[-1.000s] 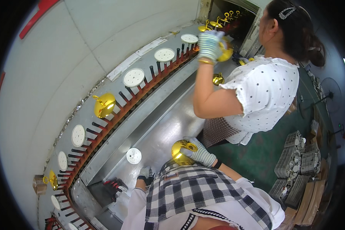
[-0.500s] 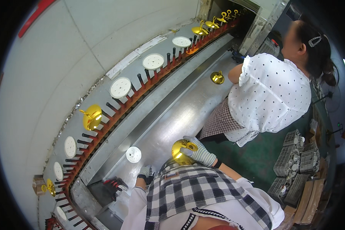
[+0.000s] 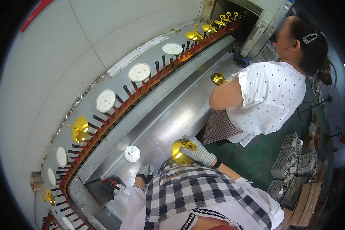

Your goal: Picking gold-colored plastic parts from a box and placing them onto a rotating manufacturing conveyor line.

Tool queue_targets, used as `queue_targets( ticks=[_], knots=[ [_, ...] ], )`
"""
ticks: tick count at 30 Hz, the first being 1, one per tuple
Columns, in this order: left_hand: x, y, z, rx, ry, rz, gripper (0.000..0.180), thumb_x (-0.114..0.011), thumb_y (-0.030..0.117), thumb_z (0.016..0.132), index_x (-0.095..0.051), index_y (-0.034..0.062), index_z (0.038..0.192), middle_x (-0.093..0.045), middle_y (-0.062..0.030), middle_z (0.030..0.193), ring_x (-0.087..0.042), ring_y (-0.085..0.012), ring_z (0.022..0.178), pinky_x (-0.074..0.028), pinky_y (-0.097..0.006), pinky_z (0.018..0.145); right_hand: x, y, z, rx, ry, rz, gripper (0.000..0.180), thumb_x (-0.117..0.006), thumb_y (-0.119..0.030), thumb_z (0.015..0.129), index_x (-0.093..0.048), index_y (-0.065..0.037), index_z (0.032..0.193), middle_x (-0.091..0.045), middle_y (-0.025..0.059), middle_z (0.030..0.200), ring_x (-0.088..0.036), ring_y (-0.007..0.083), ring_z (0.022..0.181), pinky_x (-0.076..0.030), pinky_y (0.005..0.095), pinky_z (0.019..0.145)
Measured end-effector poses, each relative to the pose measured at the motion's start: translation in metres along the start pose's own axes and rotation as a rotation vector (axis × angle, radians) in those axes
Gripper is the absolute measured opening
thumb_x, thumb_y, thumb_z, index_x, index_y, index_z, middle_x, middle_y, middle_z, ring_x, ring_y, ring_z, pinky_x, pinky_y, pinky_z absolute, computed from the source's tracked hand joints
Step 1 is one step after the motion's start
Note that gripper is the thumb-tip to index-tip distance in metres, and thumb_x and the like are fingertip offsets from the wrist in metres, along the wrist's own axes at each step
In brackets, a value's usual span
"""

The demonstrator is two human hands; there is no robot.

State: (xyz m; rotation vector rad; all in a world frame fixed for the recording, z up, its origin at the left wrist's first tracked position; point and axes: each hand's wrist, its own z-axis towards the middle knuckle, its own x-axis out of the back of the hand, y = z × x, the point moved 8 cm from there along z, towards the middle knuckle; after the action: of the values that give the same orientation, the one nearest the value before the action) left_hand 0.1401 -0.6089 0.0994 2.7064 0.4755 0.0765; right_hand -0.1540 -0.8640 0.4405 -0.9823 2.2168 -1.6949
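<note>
My right hand [image 3: 197,152], in a striped grey glove, grips a shiny golden round part [image 3: 181,151] just above the steel bench [image 3: 168,122], close to my checked shirt. My left hand [image 3: 143,170], also gloved, rests on the bench with nothing seen in it; my shirt partly hides it. A white perforated disc [image 3: 132,153] lies flat on the bench just left of and beyond my left hand.
A curved conveyor of dark pegs [image 3: 115,111] carries white discs [image 3: 139,72] and golden parts [image 3: 79,129] toward an oven opening [image 3: 237,19]. A co-worker in a dotted white top [image 3: 268,96] stands right, holding a golden part [image 3: 217,78]. A red-and-black glove [image 3: 110,184] lies near left. Crates [image 3: 295,161] sit on the floor.
The co-worker has lowered the raised arm from the conveyor and now holds a golden part over the bench. The discs and parts on the pegs have shifted along. My hands have barely moved.
</note>
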Motion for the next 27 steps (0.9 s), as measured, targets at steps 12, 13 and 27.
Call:
queue_targets(
  ticks=[12,13,27],
  knots=[
    [-0.002,0.002,-0.002,0.03,-0.022,-0.004,0.021,-0.063,0.031,0.096,-0.061,0.0133,0.086,-0.058,-0.0036,0.066,-0.055,-0.0224,0.05,-0.047,-0.041,0.047,0.001,-0.003,0.002,0.018,0.014,-0.066,0.082,-0.08,-0.044,0.086,-0.049,0.004,0.146,-0.054,0.0203,0.134,-0.058,0.0288,0.124,-0.049,0.0363,0.106],
    [-0.001,0.003,-0.002,0.013,0.006,0.036,0.021,-0.063,0.032,0.096,-0.061,0.0134,0.086,-0.058,-0.0035,0.066,-0.056,-0.0223,0.05,-0.047,-0.041,0.047,0.001,-0.005,0.002,0.022,0.016,-0.073,0.082,-0.08,-0.044,0.086,-0.049,0.003,0.146,-0.054,0.02,0.134,-0.058,0.0286,0.124,-0.049,0.0363,0.106],
    [-0.001,-0.003,0.0,0.003,-0.01,0.04,0.023,-0.061,0.036,0.098,-0.064,0.0132,0.096,-0.06,-0.0031,0.072,-0.058,-0.0219,0.056,-0.047,-0.039,0.051,-0.001,-0.013,0.002,0.002,-0.011,-0.08,0.088,-0.077,-0.053,0.084,-0.05,0.003,0.147,-0.052,0.0278,0.139,-0.056,0.038,0.13,-0.046,0.0408,0.112]
  ],
)
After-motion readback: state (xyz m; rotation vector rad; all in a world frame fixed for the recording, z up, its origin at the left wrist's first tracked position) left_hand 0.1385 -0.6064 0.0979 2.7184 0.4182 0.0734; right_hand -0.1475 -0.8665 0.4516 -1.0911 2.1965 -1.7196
